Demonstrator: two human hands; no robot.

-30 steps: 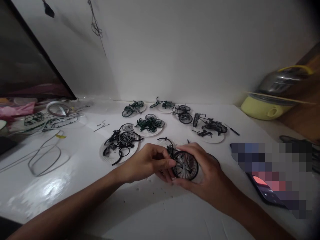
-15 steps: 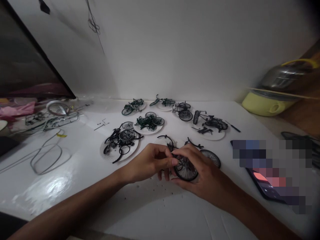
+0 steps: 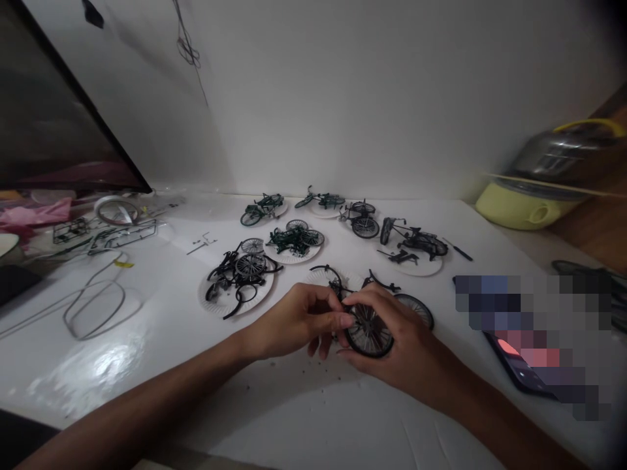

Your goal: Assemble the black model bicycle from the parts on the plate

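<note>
Between my hands is a black miniature bicycle wheel (image 3: 371, 333) with thin spokes, tilted to face me. My right hand (image 3: 399, 329) curls round its right side, thumb below and fingers above. At the wheel's left edge, my left hand (image 3: 306, 321) pinches with thumb and forefinger; whether it grips the rim or a small part there, I cannot make out. A second miniature wheel (image 3: 416, 310) lies behind my right hand. Just beyond my fingers, black curved parts (image 3: 386, 282) and a paper plate (image 3: 351, 279) show, partly covered by my hands.
Paper plates with miniature bicycle parts (image 3: 240, 277) and small model bicycles (image 3: 416, 238) spread across the white table. On the right are a screwdriver (image 3: 458, 249), a partly blurred phone (image 3: 519, 372) and a yellow pot (image 3: 509, 205). A cable (image 3: 93, 294) and wire frames (image 3: 122, 236) lie left.
The wheel and my two hands have shifted slightly right in the picture, along with a small shift of the whole view. The grip looks the same.
</note>
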